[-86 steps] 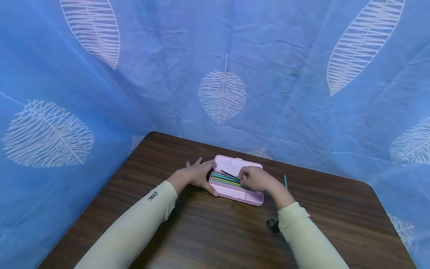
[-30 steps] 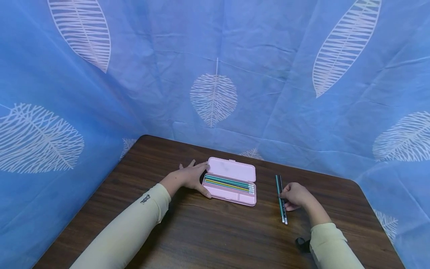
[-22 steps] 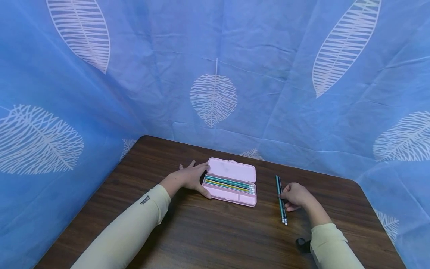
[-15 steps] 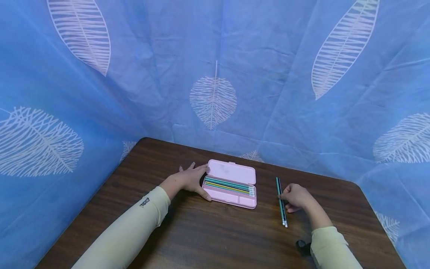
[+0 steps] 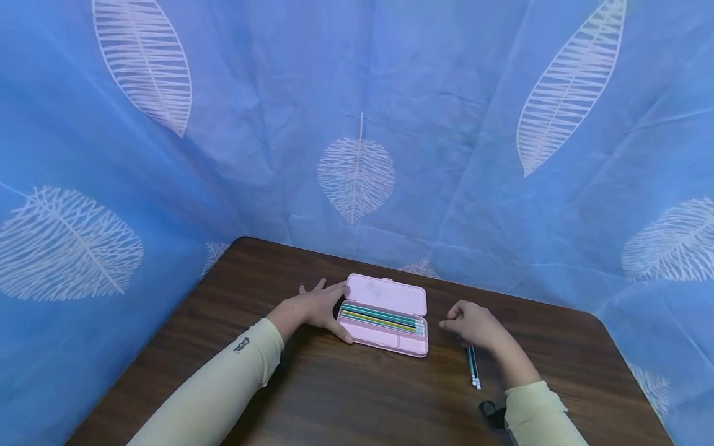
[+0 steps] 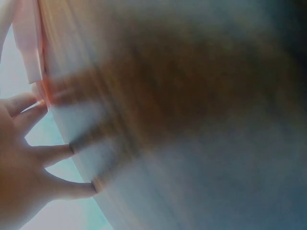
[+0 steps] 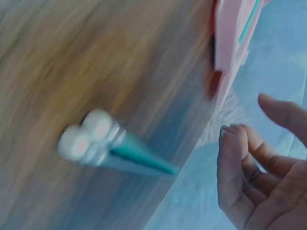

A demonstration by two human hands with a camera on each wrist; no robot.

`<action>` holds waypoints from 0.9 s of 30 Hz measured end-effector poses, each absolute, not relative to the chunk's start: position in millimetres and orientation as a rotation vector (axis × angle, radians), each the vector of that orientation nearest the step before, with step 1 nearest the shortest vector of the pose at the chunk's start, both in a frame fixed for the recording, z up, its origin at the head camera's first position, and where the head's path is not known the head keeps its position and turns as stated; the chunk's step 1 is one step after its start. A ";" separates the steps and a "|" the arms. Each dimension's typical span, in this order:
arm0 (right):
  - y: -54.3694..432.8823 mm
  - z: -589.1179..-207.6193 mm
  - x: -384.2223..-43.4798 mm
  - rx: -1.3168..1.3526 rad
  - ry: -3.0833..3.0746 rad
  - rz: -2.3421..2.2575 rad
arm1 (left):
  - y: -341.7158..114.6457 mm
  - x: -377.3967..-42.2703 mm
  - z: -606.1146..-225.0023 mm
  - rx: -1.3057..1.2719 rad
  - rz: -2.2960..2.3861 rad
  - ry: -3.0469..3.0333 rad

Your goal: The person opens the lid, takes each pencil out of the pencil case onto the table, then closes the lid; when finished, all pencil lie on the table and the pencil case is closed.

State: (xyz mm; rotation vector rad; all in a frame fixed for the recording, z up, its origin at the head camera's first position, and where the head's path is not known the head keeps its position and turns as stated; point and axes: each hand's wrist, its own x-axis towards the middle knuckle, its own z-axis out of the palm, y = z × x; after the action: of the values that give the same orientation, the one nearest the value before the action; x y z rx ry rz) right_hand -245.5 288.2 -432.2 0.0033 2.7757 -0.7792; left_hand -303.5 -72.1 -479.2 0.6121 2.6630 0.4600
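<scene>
A pink pencil case (image 5: 385,295) lies with its lid raised at the back of the table. Several green, yellow and dark pencils (image 5: 379,318) with white erasers lie in its rear compartment. My left hand (image 5: 319,308) rests at the case's left end, fingers straight and spread, the thumb by the front corner. To the case's right, two pencils (image 5: 473,370) lie side by side on the table, one green and one black, partly hidden by my right hand (image 5: 474,324). That hand hovers between pencils and case; thumb and loosely bent fingers are apart with nothing between them.
The dark wood table (image 5: 357,402) meets a blue curtain (image 5: 446,155) with white leaf prints at its back and left edges. A small black device (image 5: 492,413) sits at the right wrist.
My right hand carried a black pencil from the case, laid it beside the green one, let go, and has moved left toward the case. The left hand stays at the case's end.
</scene>
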 end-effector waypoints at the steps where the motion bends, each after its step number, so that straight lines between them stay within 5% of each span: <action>1: 283.2 -433.4 -244.5 -0.035 2.773 -0.778 | -71.9 -302.1 -480.8 0.611 0.458 2.660; 10: 242.3 -441.7 -252.8 -0.392 2.722 -0.840 | -72.1 -302.2 -485.1 0.621 0.469 2.670; 27: 186.8 -462.8 -273.4 -0.524 2.660 -0.851 | -73.5 -303.8 -482.4 0.607 0.484 2.668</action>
State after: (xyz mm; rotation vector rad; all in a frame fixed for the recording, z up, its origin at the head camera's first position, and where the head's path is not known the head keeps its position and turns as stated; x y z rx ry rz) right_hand -273.4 186.8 -462.8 -0.5237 2.6596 -0.8513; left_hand -303.8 -73.5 -482.4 0.6065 2.6677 0.4840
